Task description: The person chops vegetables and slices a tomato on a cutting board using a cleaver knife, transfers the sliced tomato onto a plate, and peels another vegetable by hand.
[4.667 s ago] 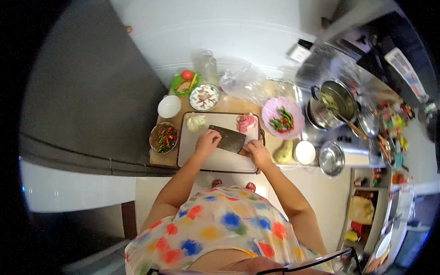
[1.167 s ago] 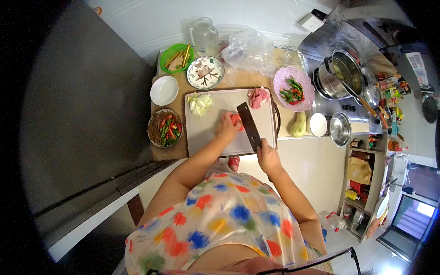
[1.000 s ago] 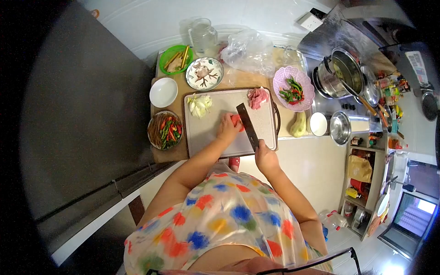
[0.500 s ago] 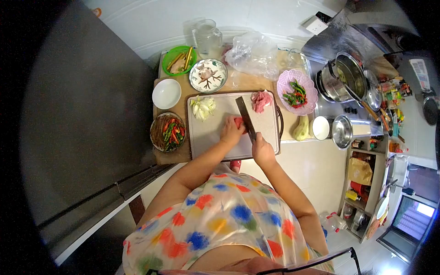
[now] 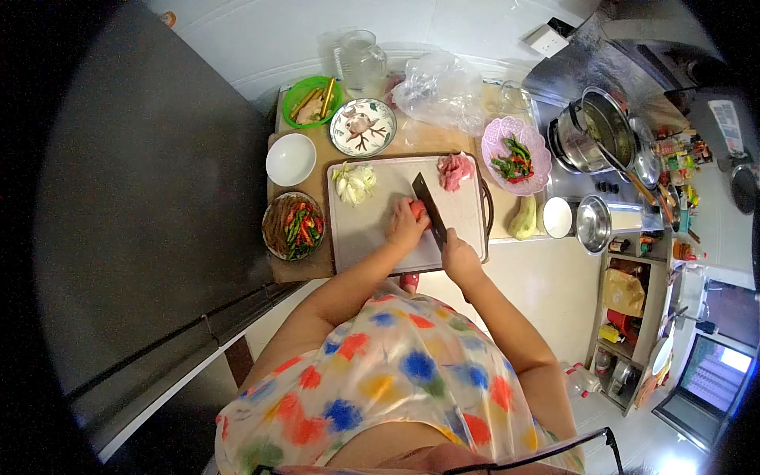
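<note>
My left hand (image 5: 406, 228) presses a reddish-pink piece of meat (image 5: 417, 208) against the cutting board (image 5: 372, 237), fingers curled over it. My right hand (image 5: 461, 257) is closed round the handle of a cleaver (image 5: 428, 207). Its dark blade stands right beside the meat and my left fingertips, pointing away from me. Sliced raw meat (image 5: 455, 172) is heaped at the board's far right corner. Pale cut vegetable pieces (image 5: 353, 184) lie at its far left. My left fingers partly hide the held piece.
Left of the board are a white bowl (image 5: 290, 159) and a bowl of cut peppers (image 5: 294, 226). Behind it stand a patterned plate (image 5: 362, 127), a green basket (image 5: 311, 103) and a plastic bag (image 5: 439, 91). Rightward are a pink plate (image 5: 516, 156), a pale green gourd (image 5: 522, 219) and a pot (image 5: 594, 134).
The whole view has shifted slightly. Both hands stay in nearly the same place on the board, with the cleaver still beside the meat.
</note>
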{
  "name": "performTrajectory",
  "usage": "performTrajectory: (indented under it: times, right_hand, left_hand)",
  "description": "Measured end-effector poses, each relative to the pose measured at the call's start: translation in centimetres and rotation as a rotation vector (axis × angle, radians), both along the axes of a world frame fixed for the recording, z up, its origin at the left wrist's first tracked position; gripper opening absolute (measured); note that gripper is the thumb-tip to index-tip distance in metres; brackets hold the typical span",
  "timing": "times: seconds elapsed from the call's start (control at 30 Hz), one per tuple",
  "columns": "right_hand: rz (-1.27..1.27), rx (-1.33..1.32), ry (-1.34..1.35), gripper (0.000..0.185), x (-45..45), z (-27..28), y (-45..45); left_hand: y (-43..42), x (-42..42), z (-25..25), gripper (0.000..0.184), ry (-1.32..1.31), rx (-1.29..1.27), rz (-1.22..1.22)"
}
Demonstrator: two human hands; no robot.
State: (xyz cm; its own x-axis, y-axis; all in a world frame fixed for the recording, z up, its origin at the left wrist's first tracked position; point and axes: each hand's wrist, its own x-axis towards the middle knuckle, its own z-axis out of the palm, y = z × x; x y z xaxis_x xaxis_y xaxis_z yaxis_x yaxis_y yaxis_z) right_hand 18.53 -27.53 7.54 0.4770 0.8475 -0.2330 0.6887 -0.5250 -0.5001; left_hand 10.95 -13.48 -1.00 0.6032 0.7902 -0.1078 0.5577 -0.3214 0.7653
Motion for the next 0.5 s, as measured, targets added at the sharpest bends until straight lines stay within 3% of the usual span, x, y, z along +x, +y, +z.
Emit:
performTrajectory:
  times: [0.37, 0.47, 0.5]
  right_hand:
    - [-0.055, 0.069, -0.025, 0.026, -0.2, -2.9, 1.1]
    - [-0.040, 0.035, -0.048, 0.027, 0.1, -3.0, 0.8]
    - [-0.028, 0.032, -0.052, 0.029, 0.0, -3.1, 0.9]
  left_hand:
    - [1.6, -3.9, -0.8, 0.052, 0.053, -0.003, -0.118]
    - [2.4, -6.9, -2.4, 0.055, -0.165, -0.084, -0.232]
    - [2.3, -7.3, -0.2, 0.064, -0.204, -0.070, -0.258]
